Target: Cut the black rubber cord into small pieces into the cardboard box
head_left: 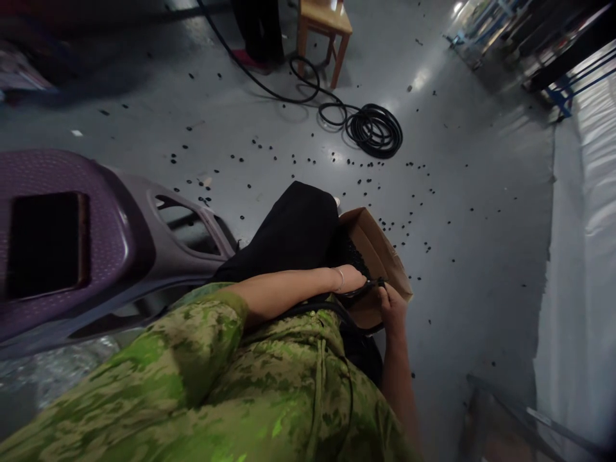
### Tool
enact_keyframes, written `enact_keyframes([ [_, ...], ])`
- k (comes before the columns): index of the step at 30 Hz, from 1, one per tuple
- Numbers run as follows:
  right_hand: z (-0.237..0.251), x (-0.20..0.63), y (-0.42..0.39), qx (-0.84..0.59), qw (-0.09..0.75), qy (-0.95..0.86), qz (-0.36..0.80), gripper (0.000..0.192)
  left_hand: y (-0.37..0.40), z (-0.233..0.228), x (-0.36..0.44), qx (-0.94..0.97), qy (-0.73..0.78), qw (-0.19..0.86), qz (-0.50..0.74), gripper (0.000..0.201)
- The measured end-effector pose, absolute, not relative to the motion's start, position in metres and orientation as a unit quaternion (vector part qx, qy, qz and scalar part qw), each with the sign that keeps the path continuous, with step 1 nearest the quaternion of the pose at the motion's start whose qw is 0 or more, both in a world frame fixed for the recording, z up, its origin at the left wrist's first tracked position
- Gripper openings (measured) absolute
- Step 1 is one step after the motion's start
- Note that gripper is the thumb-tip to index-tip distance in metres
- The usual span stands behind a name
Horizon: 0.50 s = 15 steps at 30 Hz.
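My left hand, with a bracelet at the wrist, is closed over the open cardboard box in front of my lap. Close to its right, my right hand is closed too, with thumb and fingers pinched together. Between the two hands runs a small, dark, slim piece that both seem to grip; its kind is too small and dark to make out. Inside the box, a heap of small black pieces shows beyond my left hand. My forearm hides part of the box's near side.
A purple plastic stool stands at my left with a dark phone on it. Small black pieces lie scattered over the grey floor. Ahead are a coiled black hose, a wooden stool and a person's legs. White sheeting hangs right.
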State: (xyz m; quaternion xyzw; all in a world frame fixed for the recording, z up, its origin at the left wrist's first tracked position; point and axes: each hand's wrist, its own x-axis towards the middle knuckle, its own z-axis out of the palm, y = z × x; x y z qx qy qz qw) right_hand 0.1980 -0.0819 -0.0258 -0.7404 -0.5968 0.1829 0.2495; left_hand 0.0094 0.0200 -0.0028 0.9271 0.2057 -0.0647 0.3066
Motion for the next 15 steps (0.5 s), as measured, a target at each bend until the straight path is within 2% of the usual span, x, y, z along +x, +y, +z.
enact_keyframes([
  [15, -0.033, 0.197, -0.086, -0.731, 0.228, -0.608, 0.209, 0.04, 0.02, -0.011, 0.011, 0.91, 0.222, 0.339, -0.09, 0.02],
])
